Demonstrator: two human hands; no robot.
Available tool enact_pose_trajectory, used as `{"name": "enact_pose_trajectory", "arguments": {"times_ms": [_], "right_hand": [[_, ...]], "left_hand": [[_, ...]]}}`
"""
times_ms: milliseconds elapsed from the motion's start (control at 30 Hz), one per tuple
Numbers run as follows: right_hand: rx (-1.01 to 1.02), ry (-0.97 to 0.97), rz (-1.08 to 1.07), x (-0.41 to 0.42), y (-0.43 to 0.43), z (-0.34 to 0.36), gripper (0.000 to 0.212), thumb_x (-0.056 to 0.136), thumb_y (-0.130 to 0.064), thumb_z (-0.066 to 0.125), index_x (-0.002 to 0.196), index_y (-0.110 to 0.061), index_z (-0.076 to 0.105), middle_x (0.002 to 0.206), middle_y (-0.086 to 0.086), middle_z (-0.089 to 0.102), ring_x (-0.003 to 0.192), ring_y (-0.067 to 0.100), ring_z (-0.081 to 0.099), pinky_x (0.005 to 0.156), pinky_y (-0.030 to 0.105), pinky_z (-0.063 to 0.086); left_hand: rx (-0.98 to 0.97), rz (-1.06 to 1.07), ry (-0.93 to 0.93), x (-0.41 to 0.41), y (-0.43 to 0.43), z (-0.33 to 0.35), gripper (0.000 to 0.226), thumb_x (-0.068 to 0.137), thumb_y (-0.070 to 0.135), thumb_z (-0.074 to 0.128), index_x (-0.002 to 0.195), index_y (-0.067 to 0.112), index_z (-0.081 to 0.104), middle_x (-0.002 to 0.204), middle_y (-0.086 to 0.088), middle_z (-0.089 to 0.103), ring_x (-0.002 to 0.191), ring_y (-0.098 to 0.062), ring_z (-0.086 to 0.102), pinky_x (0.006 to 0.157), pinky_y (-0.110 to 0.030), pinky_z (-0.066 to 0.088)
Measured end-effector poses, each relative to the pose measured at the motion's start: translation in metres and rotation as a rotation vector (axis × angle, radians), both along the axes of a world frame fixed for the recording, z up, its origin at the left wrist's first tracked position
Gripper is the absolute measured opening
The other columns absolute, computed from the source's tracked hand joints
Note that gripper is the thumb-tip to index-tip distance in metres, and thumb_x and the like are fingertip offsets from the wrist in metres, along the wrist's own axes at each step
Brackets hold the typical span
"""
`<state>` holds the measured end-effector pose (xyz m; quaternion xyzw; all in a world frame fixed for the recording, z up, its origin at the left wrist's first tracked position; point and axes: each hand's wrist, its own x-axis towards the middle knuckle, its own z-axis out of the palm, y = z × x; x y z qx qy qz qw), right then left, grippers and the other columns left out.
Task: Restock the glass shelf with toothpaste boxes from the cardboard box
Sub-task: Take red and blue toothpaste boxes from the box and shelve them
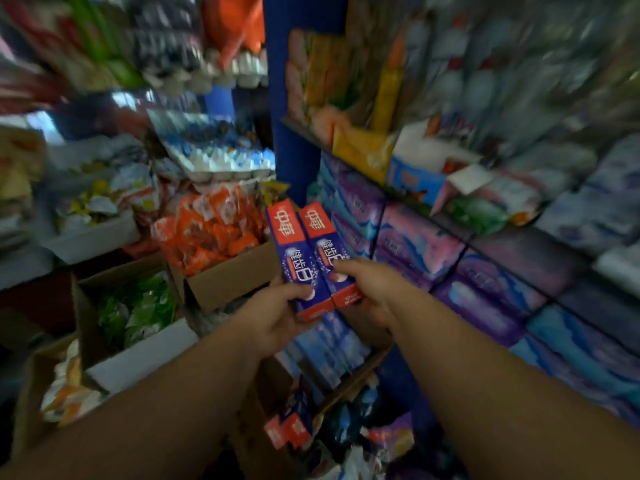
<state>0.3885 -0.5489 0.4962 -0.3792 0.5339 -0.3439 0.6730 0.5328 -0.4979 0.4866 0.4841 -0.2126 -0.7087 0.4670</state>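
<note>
I see both hands raised in front of the shelving, each clamped on a toothpaste box. My left hand [277, 317] grips the lower end of the left toothpaste box [298, 258], thumb laid across its blue face and fingers curled beneath. My right hand [367, 289] pinches the lower end of the right toothpaste box [325, 251], fingertips on its face. The two boxes lie side by side, long edges touching, red ends pointing up and away from me, both tilted slightly to the left.

Below the hands stands an open cardboard box [360, 372] with more blue toothpaste boxes [329, 348] packed inside; I see further red-and-blue boxes [289, 433] lower down near its front, though blur keeps me from telling exactly where they rest.

To the right runs the shelf [457, 230], its edge carrying orange, blue and green packs above and purple and blue wrapped packs [415, 244] stacked beneath. The picture is too smeared for me to tell whether that shelf is glass.

To the left, a cardboard carton of orange packets [207, 233] sits just beside the held boxes, and another carton holds green packets [138, 310].
</note>
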Motion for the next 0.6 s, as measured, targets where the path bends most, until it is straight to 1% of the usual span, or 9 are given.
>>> {"name": "enact_pose_trajectory", "arguments": {"times_ms": [67,100,133,200,333,433,467,533,600], "right_hand": [[-0.145,0.005,0.032,-0.011,0.000,0.051,0.010,0.090,-0.007,0.055,0.088,-0.012,0.065,0.075,0.007,0.072,0.062,0.018,0.070,0.060,0.028,0.058],[-0.211,0.006,0.043,-0.016,0.001,0.077,0.012,0.091,-0.006,0.054,0.091,-0.011,0.065,0.074,0.005,0.073,0.059,0.016,0.069,0.059,0.026,0.057],[-0.266,0.000,0.045,-0.022,0.003,0.100,0.013,0.091,-0.006,0.054,0.096,-0.011,0.065,0.079,0.007,0.073,0.063,0.018,0.068,0.065,0.030,0.057],[-0.367,-0.003,0.030,-0.032,0.005,0.142,0.020,0.091,-0.006,0.055,0.110,-0.006,0.063,0.091,0.014,0.071,0.071,0.022,0.067,0.075,0.037,0.055],[-0.502,0.006,-0.005,-0.052,0.018,0.215,0.021,0.092,-0.016,0.058,0.112,-0.011,0.063,0.078,0.005,0.074,0.059,0.015,0.069,0.055,0.025,0.057],[-0.592,0.096,-0.062,-0.072,0.033,0.265,0.019,0.092,-0.021,0.061,0.109,-0.013,0.063,0.067,-0.002,0.073,0.049,0.009,0.066,0.044,0.017,0.049],[-0.629,0.123,-0.082,-0.079,0.038,0.282,0.022,0.091,-0.020,0.062,0.110,-0.011,0.063,0.070,-0.001,0.074,0.051,0.010,0.067,0.046,0.018,0.050],[-0.701,0.181,-0.123,-0.096,0.048,0.316,0.028,0.088,-0.018,0.066,0.114,-0.009,0.064,0.083,0.005,0.076,0.064,0.017,0.071,0.060,0.028,0.057],[-0.770,0.260,-0.173,-0.117,0.059,0.348,0.024,0.087,-0.014,0.066,0.110,-0.008,0.066,0.087,0.006,0.074,0.066,0.018,0.071,0.066,0.031,0.060]], "left_hand": [[-0.136,-0.021,0.104,-0.009,-0.005,0.045,0.052,0.085,-0.012,0.043,0.127,0.018,0.053,0.118,-0.011,0.067,0.099,-0.031,0.068,0.086,-0.050,0.054],[-0.192,-0.035,0.128,-0.014,-0.006,0.067,0.051,0.085,-0.015,0.040,0.123,0.017,0.055,0.112,-0.010,0.070,0.089,-0.026,0.071,0.077,-0.043,0.059],[-0.243,-0.050,0.136,-0.019,-0.007,0.088,0.052,0.084,-0.016,0.039,0.122,0.015,0.056,0.109,-0.009,0.071,0.084,-0.023,0.072,0.071,-0.038,0.060],[-0.335,-0.083,0.165,-0.029,-0.012,0.126,0.056,0.084,-0.016,0.038,0.130,0.014,0.052,0.120,-0.013,0.067,0.090,-0.025,0.069,0.073,-0.037,0.059],[-0.466,-0.103,0.255,-0.049,-0.016,0.190,0.050,0.090,-0.008,0.041,0.136,0.012,0.046,0.130,-0.016,0.060,0.090,-0.025,0.069,0.060,-0.035,0.059],[-0.549,-0.116,0.349,-0.069,-0.023,0.229,0.031,0.097,0.008,0.042,0.124,0.015,0.056,0.123,-0.014,0.065,0.098,-0.028,0.069,0.072,-0.043,0.060],[-0.564,-0.127,0.370,-0.077,-0.024,0.242,0.030,0.098,0.010,0.042,0.124,0.013,0.056,0.121,-0.015,0.066,0.102,-0.030,0.067,0.078,-0.046,0.058],[-0.576,-0.160,0.399,-0.097,-0.026,0.271,0.036,0.098,0.009,0.040,0.131,0.005,0.051,0.127,-0.019,0.061,0.116,-0.034,0.059,0.088,-0.049,0.052],[-0.597,-0.213,0.404,-0.118,-0.025,0.298,0.038,0.097,0.006,0.039,0.133,0.002,0.049,0.131,-0.020,0.058,0.120,-0.035,0.055,0.095,-0.050,0.046]]}}
